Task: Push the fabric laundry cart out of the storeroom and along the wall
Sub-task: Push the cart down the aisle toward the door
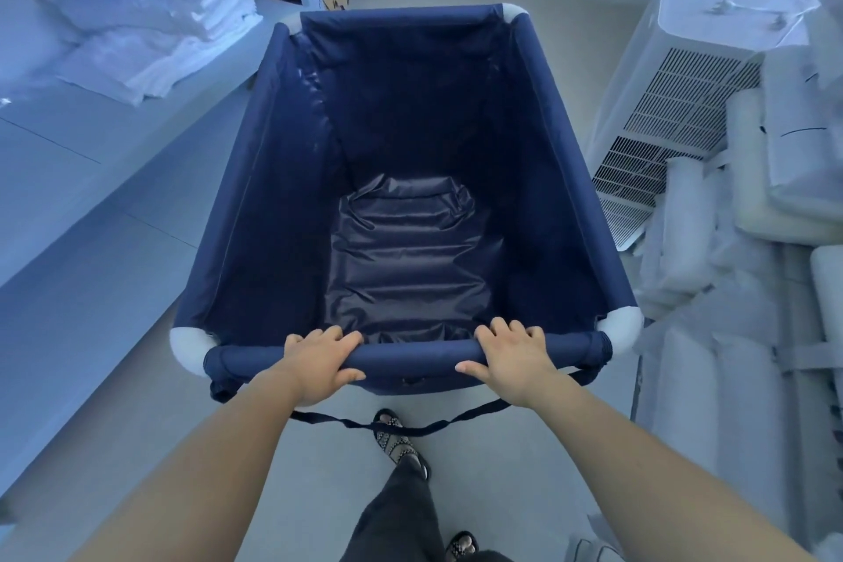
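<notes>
Holding the near rail (413,352) of the blue laundry cart (255,196), left hand (319,361) and right hand (513,356) both grip closed around it.

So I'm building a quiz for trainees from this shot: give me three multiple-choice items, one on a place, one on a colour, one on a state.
1. Where do the folded white linens lie?
A. on the shelf at left
B. inside the cart
C. on the floor

2. What colour is the cart's fabric?
A. red
B. navy blue
C. green

3. What does the cart hold?
A. towels
B. boxes
C. nothing

Answers:
A, the linens sit on the left shelf.
B, the cart is navy.
C, its bottom lies bare, while both hands, left and right, grip the near rail.
</notes>
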